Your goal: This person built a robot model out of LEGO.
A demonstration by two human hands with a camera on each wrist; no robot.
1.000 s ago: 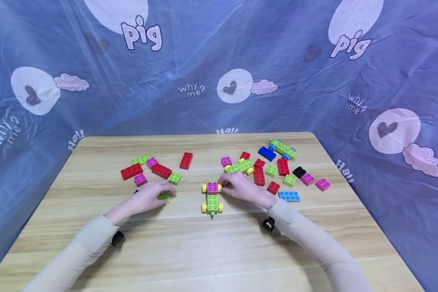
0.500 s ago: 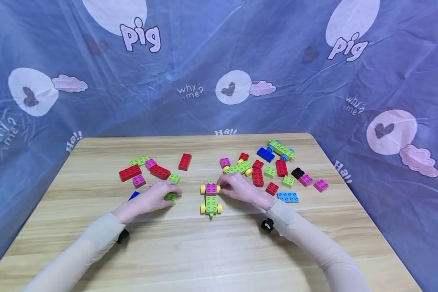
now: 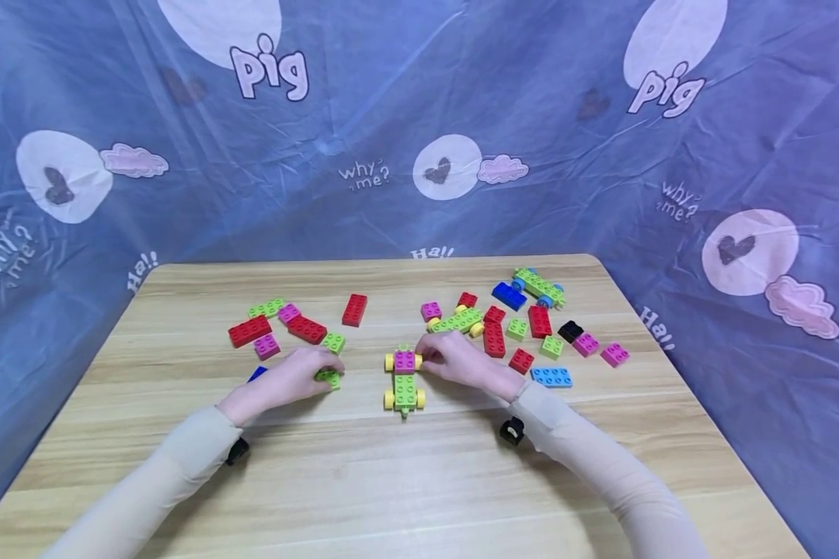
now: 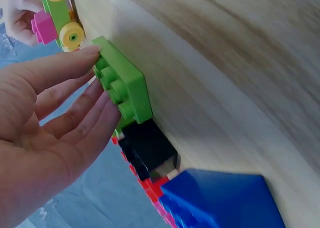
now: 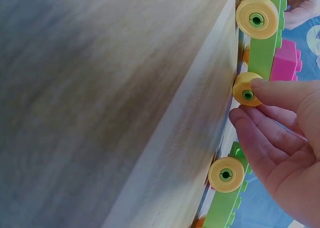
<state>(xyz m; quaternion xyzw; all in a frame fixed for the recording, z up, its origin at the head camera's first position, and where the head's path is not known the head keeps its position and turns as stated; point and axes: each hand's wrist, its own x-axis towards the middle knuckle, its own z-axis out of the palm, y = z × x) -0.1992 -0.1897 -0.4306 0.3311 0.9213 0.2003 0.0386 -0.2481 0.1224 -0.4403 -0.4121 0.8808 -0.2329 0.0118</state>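
Observation:
My left hand (image 3: 287, 382) pinches a green brick (image 4: 121, 83) by its ends between thumb and fingers, low over the table. Part of that brick is hidden by the fingers in the head view. At the table's middle stands a green toy car base (image 3: 405, 390) with yellow wheels, a pink brick (image 3: 404, 362) fixed on its far end. My right hand (image 3: 454, 359) holds this car by its far right wheel (image 5: 247, 89), thumb on the wheel and fingers just below it. A black brick (image 4: 148, 148) and a blue brick (image 4: 225, 198) lie near the left hand.
Several red, pink and green bricks lie at the left, among them a red brick (image 3: 249, 331). Another yellow-wheeled base (image 3: 456, 320) lies beyond the right hand. A blue-wheeled base (image 3: 539, 288) stands far right, with a light blue brick (image 3: 551, 377) nearer.
My left hand has moved a little to the right with the green brick, uncovering part of the blue brick. The right hand stays at the car's wheel.

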